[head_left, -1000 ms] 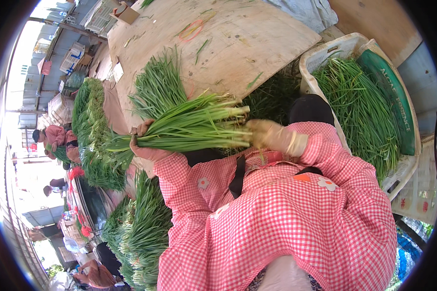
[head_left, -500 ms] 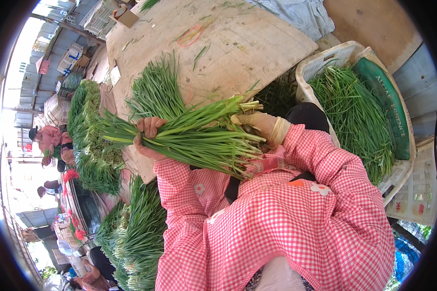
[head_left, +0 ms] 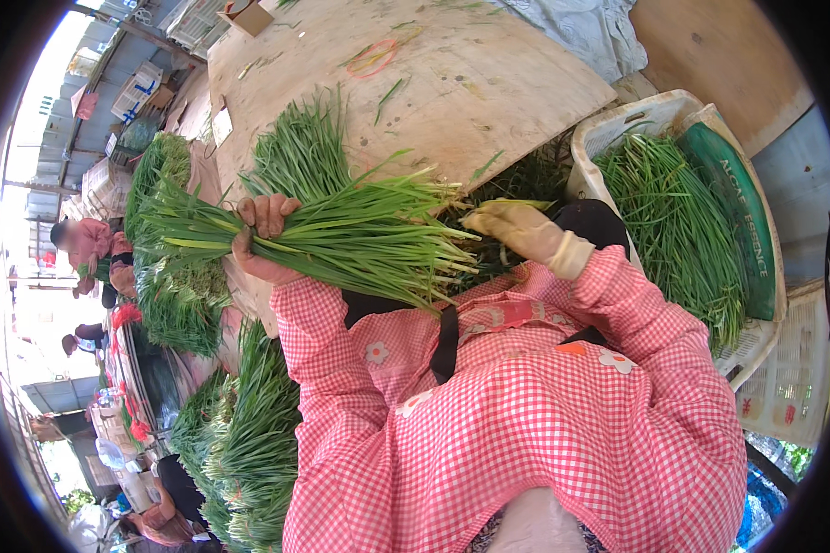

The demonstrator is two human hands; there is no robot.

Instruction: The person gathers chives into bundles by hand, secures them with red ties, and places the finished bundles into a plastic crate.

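Note:
A bunch of garlic chives [head_left: 360, 235] lies across my left hand [head_left: 266, 235], which is closed around it. Its pale stem ends point right and its green tips point left. To the right of those stem ends is my right hand [head_left: 521, 232], in a thin yellowish glove and apart from the bunch. Its fingers are pressed together, with a yellow-green leaf [head_left: 530, 204] at the fingertips. A pile of chives [head_left: 300, 152] rests on the wooden board [head_left: 470, 83] just beyond my left hand.
At the right stands a white crate [head_left: 586, 147] full of chives [head_left: 678, 217], with a green sack [head_left: 733, 203] inside. More chives [head_left: 258, 442] are heaped at my left. Loose trimmings [head_left: 535, 175] lie below the board's edge. Other people [head_left: 92, 249] sit far left.
My right hand has moved right, off the stem ends, and a yellow-green leaf now shows at its fingers. My left hand has shifted slightly left with the bunch.

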